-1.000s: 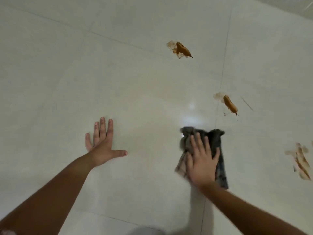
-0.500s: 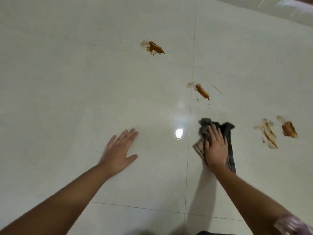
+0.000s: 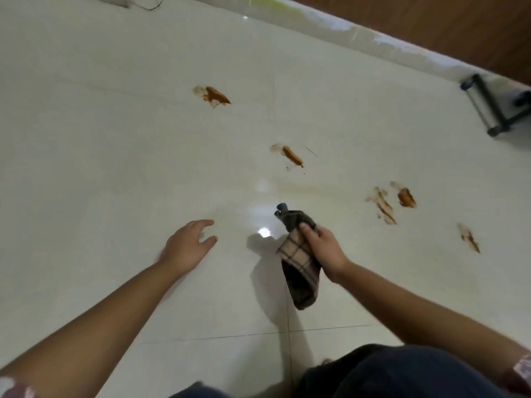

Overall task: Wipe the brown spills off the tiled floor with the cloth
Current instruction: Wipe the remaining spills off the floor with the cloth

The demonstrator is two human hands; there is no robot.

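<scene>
My right hand (image 3: pixel 324 251) grips a checked brown and beige cloth (image 3: pixel 300 267), lifted off the white tiled floor (image 3: pixel 115 153) so that its lower end hangs down. My left hand (image 3: pixel 186 247) hovers open just above the floor, to the left of the cloth. Several brown spills mark the tiles: one far off at the upper middle (image 3: pixel 214 96), one ahead of the cloth (image 3: pixel 290 155), a pair to the right (image 3: pixel 383 205) (image 3: pixel 406 197), and a smaller streak at the far right (image 3: pixel 469 238).
A white skirting (image 3: pixel 330 27) and a brown wooden wall (image 3: pixel 459 27) run along the top right. A dark metal frame (image 3: pixel 488 107) stands on the floor at the right edge. My dark-clothed knees (image 3: pixel 388 372) fill the bottom.
The right hand has gone from pressing the cloth flat on the floor to lifting it clear. The left hand has come up off the tiles. The view has pulled back, showing more spills and the wall.
</scene>
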